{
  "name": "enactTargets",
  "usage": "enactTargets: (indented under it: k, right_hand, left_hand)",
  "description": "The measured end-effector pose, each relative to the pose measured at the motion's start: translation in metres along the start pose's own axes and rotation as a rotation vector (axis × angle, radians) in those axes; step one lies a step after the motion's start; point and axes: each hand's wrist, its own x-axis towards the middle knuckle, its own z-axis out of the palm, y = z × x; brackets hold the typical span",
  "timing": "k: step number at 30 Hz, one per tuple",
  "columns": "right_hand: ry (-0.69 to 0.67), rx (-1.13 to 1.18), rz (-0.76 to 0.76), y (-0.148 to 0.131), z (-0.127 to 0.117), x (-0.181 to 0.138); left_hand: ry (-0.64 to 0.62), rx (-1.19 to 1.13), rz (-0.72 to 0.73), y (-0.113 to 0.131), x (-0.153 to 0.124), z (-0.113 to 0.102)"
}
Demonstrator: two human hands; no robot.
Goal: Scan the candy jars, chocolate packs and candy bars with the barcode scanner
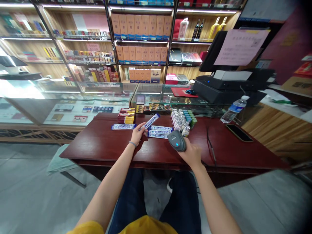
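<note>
My left hand (138,134) is closed on the lower end of a slim blue-and-white packet (152,121), which it holds tilted above the table. Wrapped round the handle of a dark grey barcode scanner (176,140), my right hand (192,152) keeps it over the table's front part; a blue light glows on top of it. Between the hands lie several matching blue-and-white packets (159,132) side by side. Another such packet (123,126) lies to the left of my left hand. Behind it is a stack of red-and-yellow packets (126,115).
Small bottles (179,120) stand in rows behind the scanner. On the right are a black phone (239,133), a water bottle (235,109) and a cable (211,146). Behind the dark red table (102,146) runs a glass counter (104,87) with a monitor (212,52). A stool (59,161) stands left.
</note>
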Motion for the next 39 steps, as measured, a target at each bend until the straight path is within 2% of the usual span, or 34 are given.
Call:
enactTargets:
  k: [3,12,16,21,30,33,39]
  right_hand:
    - [0.009,0.028,-0.022,-0.005,0.006,0.003]
    - [-0.035,0.019,-0.026,-0.013,0.014,0.008]
    - [-0.028,0.006,-0.035,-0.014,0.015,0.009]
    - [-0.03,0.0,-0.03,-0.013,0.017,0.009]
    - [-0.019,0.007,-0.047,-0.011,0.018,0.01]
    - [-0.018,0.005,-0.046,-0.011,0.018,0.01]
    - [-0.015,0.002,-0.057,-0.01,0.019,0.009]
  left_hand:
    - [0.02,-0.026,-0.006,-0.003,0.003,-0.003]
    - [0.076,0.118,0.084,-0.005,0.005,-0.003]
    - [0.09,0.117,0.039,-0.004,0.005,-0.003]
    - [0.074,0.022,0.001,-0.001,0.005,-0.001]
    - [0.041,0.13,0.036,0.006,-0.001,0.006]
    - [0.05,0.09,0.032,0.006,-0.001,0.005]
    - [-0.002,-0.145,-0.092,0.008,0.0,0.005]
